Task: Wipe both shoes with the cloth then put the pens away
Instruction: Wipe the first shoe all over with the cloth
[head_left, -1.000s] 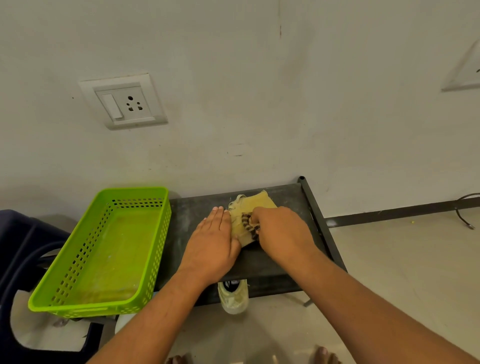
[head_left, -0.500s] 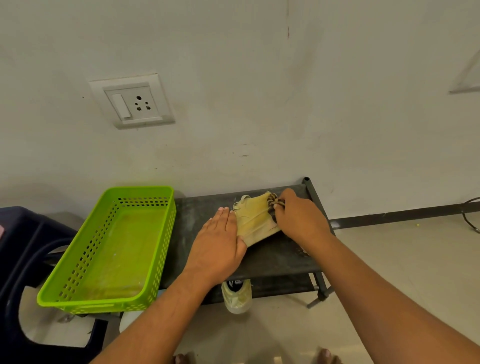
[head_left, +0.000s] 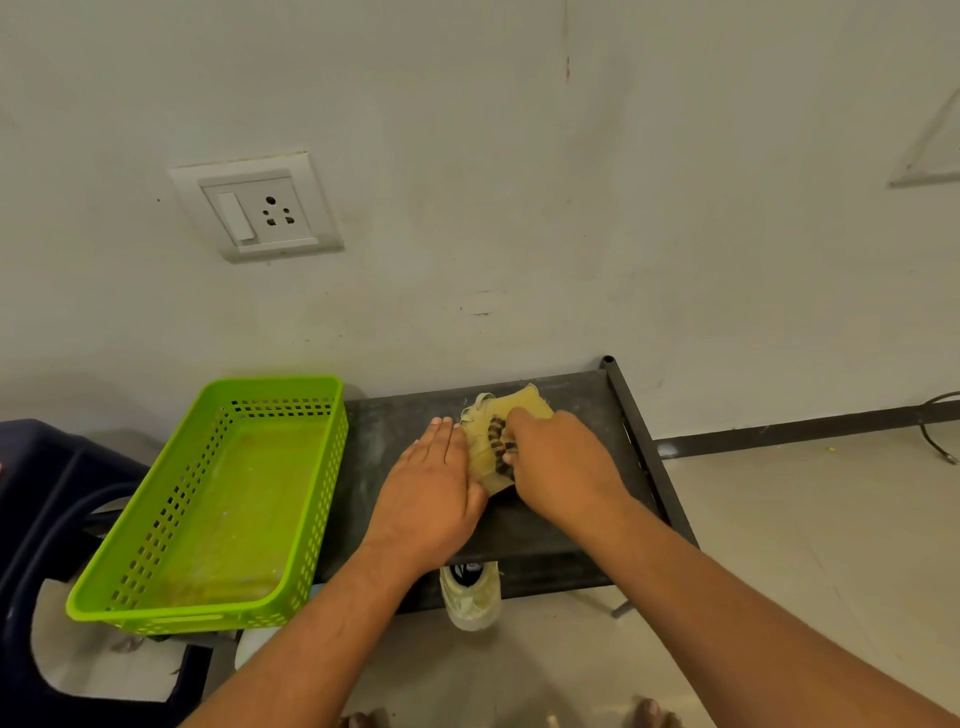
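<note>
Head view, yellow cloth (head_left: 525, 408) pressed flat on black rack (head_left: 584, 397) by left grip (head_left: 431, 491), fingers straight, cloth clutched by right grip (head_left: 561, 467), fingers curled.

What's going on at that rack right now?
A person is working a yellow cloth on top of the black rack. The left hand lies flat with straight fingers, pressing the cloth's left edge. The right hand grips the cloth at a dark striped part. One pale shoe pokes out from under the shelf, untouched. A green basket sits left of the rack. No pens show.
</note>
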